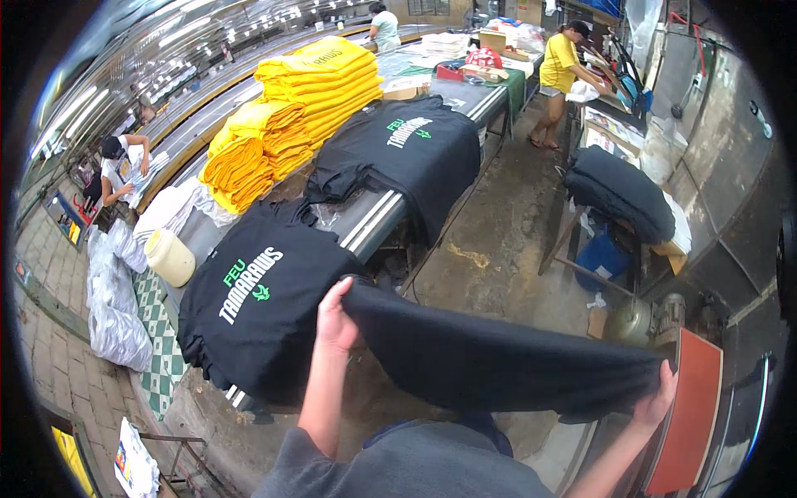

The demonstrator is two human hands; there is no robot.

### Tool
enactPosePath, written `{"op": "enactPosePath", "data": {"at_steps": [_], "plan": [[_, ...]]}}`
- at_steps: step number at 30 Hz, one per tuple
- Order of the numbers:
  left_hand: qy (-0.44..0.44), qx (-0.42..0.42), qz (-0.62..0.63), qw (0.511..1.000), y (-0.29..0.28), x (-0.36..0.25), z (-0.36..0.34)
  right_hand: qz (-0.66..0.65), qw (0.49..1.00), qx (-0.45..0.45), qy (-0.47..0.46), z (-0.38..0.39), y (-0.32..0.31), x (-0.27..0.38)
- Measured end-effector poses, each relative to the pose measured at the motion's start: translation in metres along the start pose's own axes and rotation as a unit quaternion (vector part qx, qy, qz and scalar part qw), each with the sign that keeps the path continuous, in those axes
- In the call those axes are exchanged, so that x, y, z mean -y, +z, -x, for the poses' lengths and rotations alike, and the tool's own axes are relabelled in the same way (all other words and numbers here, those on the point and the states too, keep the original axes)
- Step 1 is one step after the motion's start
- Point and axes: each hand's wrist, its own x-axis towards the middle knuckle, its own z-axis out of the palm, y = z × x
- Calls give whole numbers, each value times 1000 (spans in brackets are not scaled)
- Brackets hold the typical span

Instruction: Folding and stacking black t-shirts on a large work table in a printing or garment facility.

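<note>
A long dark piece of fabric (506, 357), seemingly a folded black shirt, stretches across the lower middle between my two hands. My left hand (336, 319) grips its left end, beside a pile of black printed shirts (224, 332) with green and white lettering on the table's near end. My right hand (656, 390) grips the other end, near an upright red-brown board (689, 407) at the right. Farther along the table lies another black printed pile (432, 166).
Stacked yellow shirts (307, 91) and a pale jug (168, 257) stand on the long table (371, 224). A side stand holds folded black cloth (618, 199), above a blue bin (602, 261). Co-workers (563, 70) (116, 166) (383, 29) work around the tables. Concrete floor (481, 257) runs between them.
</note>
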Motion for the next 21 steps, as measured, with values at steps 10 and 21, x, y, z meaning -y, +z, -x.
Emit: {"op": "enactPosePath", "data": {"at_steps": [10, 21], "plan": [[349, -11, -106, 931, 74, -45, -81, -11, 988, 145, -55, -252, 74, -25], [467, -134, -371, 791, 131, -154, -272, 73, 889, 448, 55, -535, 403, -145]]}}
